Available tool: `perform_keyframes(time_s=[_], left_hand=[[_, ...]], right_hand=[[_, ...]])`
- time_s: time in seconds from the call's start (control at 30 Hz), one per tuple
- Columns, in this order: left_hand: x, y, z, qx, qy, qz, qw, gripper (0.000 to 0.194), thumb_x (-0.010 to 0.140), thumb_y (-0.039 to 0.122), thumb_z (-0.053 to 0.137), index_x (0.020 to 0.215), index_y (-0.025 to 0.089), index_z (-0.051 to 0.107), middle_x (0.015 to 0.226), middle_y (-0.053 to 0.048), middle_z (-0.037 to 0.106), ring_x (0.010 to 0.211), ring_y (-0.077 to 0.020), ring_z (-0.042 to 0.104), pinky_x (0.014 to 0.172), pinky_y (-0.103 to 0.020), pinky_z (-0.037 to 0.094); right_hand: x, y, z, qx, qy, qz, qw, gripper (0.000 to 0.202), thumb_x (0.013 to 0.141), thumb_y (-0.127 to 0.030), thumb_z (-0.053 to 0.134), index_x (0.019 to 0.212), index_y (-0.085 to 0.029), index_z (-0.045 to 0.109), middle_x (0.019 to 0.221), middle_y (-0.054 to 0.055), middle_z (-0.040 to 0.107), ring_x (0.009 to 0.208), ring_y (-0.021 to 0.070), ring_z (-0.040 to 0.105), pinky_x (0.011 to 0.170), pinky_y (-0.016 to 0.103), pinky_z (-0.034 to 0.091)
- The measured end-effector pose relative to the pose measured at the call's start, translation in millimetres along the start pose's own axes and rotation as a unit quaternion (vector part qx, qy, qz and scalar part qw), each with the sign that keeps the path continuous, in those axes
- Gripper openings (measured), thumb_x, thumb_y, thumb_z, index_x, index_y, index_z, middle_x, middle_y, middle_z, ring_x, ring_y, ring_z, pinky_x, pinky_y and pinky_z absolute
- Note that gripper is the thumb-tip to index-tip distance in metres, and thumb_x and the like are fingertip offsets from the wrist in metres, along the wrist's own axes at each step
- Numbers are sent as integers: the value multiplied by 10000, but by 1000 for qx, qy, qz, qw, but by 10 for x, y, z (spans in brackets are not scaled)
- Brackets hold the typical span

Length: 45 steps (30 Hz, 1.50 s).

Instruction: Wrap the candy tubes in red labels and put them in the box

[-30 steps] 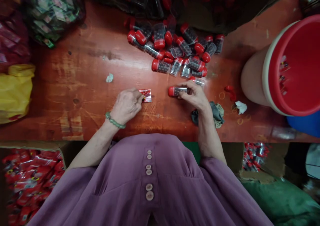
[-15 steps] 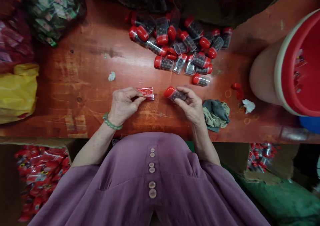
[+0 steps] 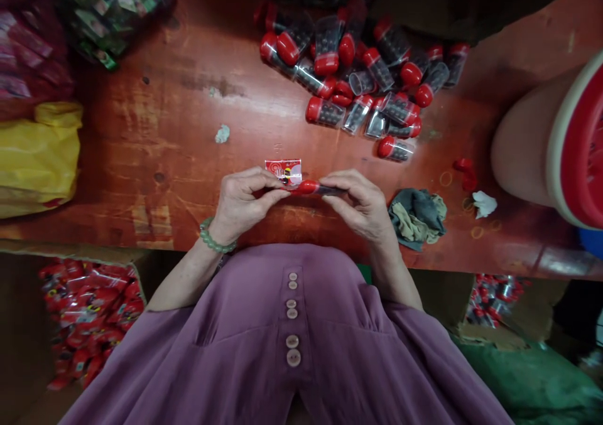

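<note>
Leftward has come the red-capped clear plastic tube [image 3: 311, 187], pinched by the right hand [image 3: 362, 204], lying crosswise, cap at the glossy red printed packet [image 3: 285, 170] the left hand [image 3: 244, 200] pinches.

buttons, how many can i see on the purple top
6 buttons, running down the front of the purple top in three pairs: upper, middle, lower. Others may be hidden.

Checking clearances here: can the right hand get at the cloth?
Probably yes: the cloth lies uncovered beside the right hand, with no object between them, though that hand holds a red-capped bottle.
</note>
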State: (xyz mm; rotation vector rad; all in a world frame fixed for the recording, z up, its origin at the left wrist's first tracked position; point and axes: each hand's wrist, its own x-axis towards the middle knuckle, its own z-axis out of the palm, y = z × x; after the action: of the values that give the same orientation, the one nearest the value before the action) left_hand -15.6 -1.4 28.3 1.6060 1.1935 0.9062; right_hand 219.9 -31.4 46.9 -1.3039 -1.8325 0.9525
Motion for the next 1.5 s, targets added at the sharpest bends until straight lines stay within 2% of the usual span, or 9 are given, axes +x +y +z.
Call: perform_keyframes(time_s=[0.33, 0.63, 0.83, 1.0, 1.1, 1.23, 1.37, 1.43, 1.5], left_hand=[[-80, -79, 56, -15, -37, -1, 999, 62, 769, 235, 768, 729, 187, 764, 713, -24, 726, 655, -131, 644, 654, -258, 515], [-185, -110, 70, -117, -152, -132, 973, 201, 821, 337, 703, 915, 186, 797, 863, -56, 789, 731, -171, 705, 702, -277, 539], [-207, -108, 113, -134, -157, -124, 970, 170, 830, 311, 679, 886, 199, 794, 856, -51, 795, 736, -174, 719, 716, -277, 553], [-196, -72, 118, -105, -136, -109, 979, 155, 831, 297, 674, 824, 181, 776, 794, -47, 782, 692, -164, 694, 694, -270, 542], [-171, -41, 79, -101, -146, -104, 979, 164, 815, 316, 705, 841, 172, 780, 785, -45, 773, 675, -156, 681, 677, -260, 530], [-153, -21, 6, -154, -38, -156, 975, 334, 755, 383, 799, 1009, 167, 769, 887, -56, 780, 787, -165, 712, 758, -258, 555], [-204, -36, -30, -355, 12, -232, 905, 499, 690, 537, 833, 1052, 206, 742, 968, -58, 774, 802, -168, 723, 748, -287, 598], [-240, -39, -7, -415, 8, -262, 871, 470, 632, 535, 872, 943, 204, 747, 921, -55, 774, 801, -180, 728, 775, -321, 617], [-260, -33, 44, -425, 15, -280, 861, 392, 623, 497, 889, 809, 189, 734, 852, -51, 770, 792, -180, 728, 817, -342, 619]], right_hand=[[21, -51, -53, -62, -144, -10, 988, 304, 943, -137, 560, 1214, -232, 659, 1059, 61, 688, 963, 177, 664, 873, 333, 558], [126, -38, -32, -3, -209, 0, 978, 237, 942, -154, 553, 1135, -214, 676, 994, 56, 702, 920, 169, 655, 831, 320, 546], [169, -20, -21, 16, -260, -1, 965, 235, 954, -184, 549, 1156, -202, 669, 1017, 68, 704, 913, 168, 663, 839, 323, 551], [172, -33, 24, 20, -250, 1, 968, 265, 956, -186, 529, 1177, -223, 671, 1059, 75, 703, 969, 189, 650, 896, 368, 545], [152, -15, 60, 79, -242, 36, 966, 220, 944, -248, 584, 1139, -212, 681, 1027, 57, 696, 893, 159, 646, 835, 319, 550], [107, 43, 160, 233, -167, 166, 944, 268, 910, -360, 653, 1138, -221, 676, 948, 6, 669, 653, 77, 598, 613, 218, 523], [88, 87, 346, 322, -86, 234, 913, 379, 840, -451, 720, 1146, -235, 663, 759, -44, 646, 548, 66, 564, 541, 203, 514], [99, 93, 451, 344, -60, 234, 907, 387, 831, -463, 723, 1141, -241, 661, 698, -58, 630, 533, 71, 562, 535, 207, 522], [115, 83, 549, 356, -43, 230, 905, 385, 836, -462, 716, 1149, -246, 659, 672, -62, 619, 530, 75, 562, 535, 211, 529]])
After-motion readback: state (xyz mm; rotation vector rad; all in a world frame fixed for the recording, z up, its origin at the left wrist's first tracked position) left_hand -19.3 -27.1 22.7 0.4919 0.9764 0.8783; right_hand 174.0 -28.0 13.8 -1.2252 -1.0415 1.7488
